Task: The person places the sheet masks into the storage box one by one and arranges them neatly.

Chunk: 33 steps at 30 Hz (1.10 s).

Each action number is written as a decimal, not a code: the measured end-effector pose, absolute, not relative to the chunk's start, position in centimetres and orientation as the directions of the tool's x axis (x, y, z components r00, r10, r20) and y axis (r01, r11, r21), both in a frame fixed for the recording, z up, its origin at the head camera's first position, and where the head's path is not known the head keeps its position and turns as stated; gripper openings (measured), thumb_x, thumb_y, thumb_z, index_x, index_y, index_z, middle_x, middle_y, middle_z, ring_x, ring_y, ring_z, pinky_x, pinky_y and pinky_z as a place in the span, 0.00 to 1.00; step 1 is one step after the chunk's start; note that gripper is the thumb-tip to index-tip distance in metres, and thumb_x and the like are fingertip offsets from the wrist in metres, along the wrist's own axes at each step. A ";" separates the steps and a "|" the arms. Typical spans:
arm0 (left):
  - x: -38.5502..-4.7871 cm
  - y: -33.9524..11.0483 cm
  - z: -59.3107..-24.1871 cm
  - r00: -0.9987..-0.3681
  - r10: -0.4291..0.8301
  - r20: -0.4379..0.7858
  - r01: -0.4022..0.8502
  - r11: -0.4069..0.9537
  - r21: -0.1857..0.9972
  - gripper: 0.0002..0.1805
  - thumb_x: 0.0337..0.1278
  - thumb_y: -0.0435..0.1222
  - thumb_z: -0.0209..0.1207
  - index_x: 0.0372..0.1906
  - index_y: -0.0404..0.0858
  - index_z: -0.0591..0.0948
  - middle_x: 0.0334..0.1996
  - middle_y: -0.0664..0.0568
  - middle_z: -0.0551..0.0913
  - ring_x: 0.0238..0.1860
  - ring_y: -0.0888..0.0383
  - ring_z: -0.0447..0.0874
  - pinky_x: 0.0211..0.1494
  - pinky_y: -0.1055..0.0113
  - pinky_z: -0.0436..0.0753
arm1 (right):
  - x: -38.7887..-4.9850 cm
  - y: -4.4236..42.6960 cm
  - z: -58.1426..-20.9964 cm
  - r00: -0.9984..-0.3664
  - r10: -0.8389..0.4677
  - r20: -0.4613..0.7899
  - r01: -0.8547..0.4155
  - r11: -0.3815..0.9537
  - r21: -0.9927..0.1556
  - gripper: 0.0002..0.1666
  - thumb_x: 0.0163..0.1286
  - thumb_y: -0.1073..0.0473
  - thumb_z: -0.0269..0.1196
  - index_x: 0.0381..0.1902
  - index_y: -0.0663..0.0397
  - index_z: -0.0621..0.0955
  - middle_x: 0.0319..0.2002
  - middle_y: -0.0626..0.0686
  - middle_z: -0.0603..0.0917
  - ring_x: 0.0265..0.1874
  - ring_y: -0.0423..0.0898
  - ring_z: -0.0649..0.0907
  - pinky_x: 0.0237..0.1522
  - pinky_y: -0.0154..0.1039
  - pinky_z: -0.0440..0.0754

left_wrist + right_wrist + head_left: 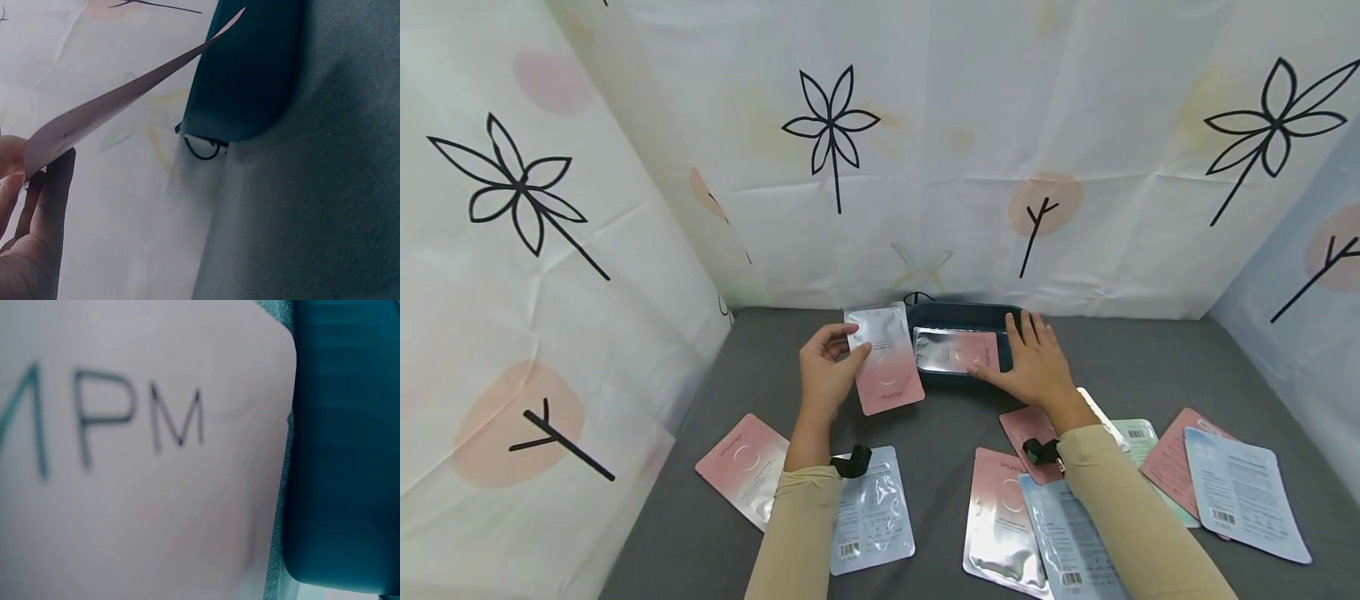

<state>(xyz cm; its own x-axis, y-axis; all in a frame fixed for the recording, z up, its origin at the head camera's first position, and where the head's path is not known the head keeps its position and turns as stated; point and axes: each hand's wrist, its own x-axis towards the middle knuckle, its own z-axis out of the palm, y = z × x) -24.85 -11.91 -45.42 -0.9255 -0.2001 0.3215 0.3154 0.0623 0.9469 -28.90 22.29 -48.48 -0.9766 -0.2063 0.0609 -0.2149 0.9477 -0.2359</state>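
My left hand (829, 367) pinches a pink-and-silver sheet mask packet (887, 362) by its left edge, just left of the dark teal tray (940, 312). In the left wrist view this packet (112, 103) is seen nearly edge-on, bending between thumb and fingers. Another pink-and-silver packet (958, 350) lies inside the tray. With fingers spread, my right hand (1037, 362) rests at the tray's right end, its thumb by the packet inside. The right wrist view shows a pale pink packet (144, 506) with large letters close up beside the tray (344, 450); the hand is out of that view.
Pink packets (745, 462) (1000, 517) and blue packets (876, 512) (1243, 492) lie on the grey tabletop (932, 467), several overlapping at the right. A green packet (1138, 437) sits under others. Patterned cloth (925, 167) stands behind and along the sides.
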 end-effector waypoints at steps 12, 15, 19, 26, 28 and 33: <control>-25.3 -11.0 -46.1 -0.879 -0.341 0.334 0.359 -0.013 0.933 0.16 0.56 0.20 0.70 0.50 0.26 0.85 0.49 0.34 0.84 0.43 0.52 0.89 0.42 0.74 0.87 | -29.0 22.3 -48.3 -0.974 -0.214 0.069 -0.224 0.947 -0.229 0.77 0.63 0.13 0.55 0.86 0.64 0.46 0.86 0.71 0.43 0.85 0.70 0.44 0.85 0.65 0.38; -25.2 -10.9 -46.1 -0.879 -0.354 0.318 0.344 -0.010 0.939 0.16 0.56 0.21 0.71 0.50 0.27 0.85 0.49 0.34 0.83 0.43 0.51 0.89 0.42 0.75 0.87 | -29.1 22.4 -48.2 -0.971 -0.226 0.075 -0.237 0.944 -0.230 0.76 0.64 0.14 0.56 0.86 0.64 0.45 0.86 0.70 0.42 0.86 0.68 0.43 0.85 0.65 0.38; -25.1 -10.8 -46.2 -0.881 -0.356 0.311 0.334 -0.005 0.943 0.16 0.56 0.21 0.71 0.51 0.28 0.86 0.49 0.34 0.83 0.43 0.52 0.89 0.40 0.76 0.87 | -29.2 22.3 -48.1 -0.966 -0.248 0.077 -0.259 0.936 -0.239 0.75 0.65 0.16 0.57 0.86 0.64 0.44 0.86 0.70 0.43 0.86 0.66 0.43 0.85 0.64 0.41; -24.9 -10.5 -46.7 -0.897 -0.325 0.299 0.314 0.006 0.949 0.16 0.58 0.23 0.71 0.52 0.29 0.85 0.50 0.35 0.84 0.46 0.46 0.89 0.39 0.75 0.86 | -29.0 22.3 -47.8 -0.964 -0.264 0.045 -0.267 0.935 -0.232 0.76 0.66 0.16 0.56 0.86 0.66 0.44 0.86 0.70 0.43 0.86 0.66 0.45 0.85 0.64 0.43; -24.9 -10.5 -46.8 -0.898 -0.321 0.300 0.315 0.005 0.949 0.16 0.58 0.23 0.71 0.52 0.29 0.85 0.50 0.36 0.84 0.46 0.44 0.89 0.39 0.75 0.86 | -29.0 22.3 -47.7 -0.962 -0.267 0.049 -0.271 0.936 -0.224 0.76 0.65 0.16 0.57 0.86 0.66 0.43 0.86 0.69 0.44 0.86 0.66 0.45 0.85 0.63 0.43; -25.0 -10.3 -46.8 -0.896 -0.343 0.283 0.305 -0.010 0.952 0.16 0.57 0.24 0.72 0.52 0.30 0.87 0.51 0.35 0.85 0.45 0.43 0.90 0.36 0.75 0.86 | -29.3 22.1 -47.6 -0.952 -0.298 0.076 -0.308 0.926 -0.220 0.76 0.66 0.17 0.57 0.85 0.68 0.44 0.86 0.70 0.47 0.86 0.67 0.47 0.85 0.64 0.45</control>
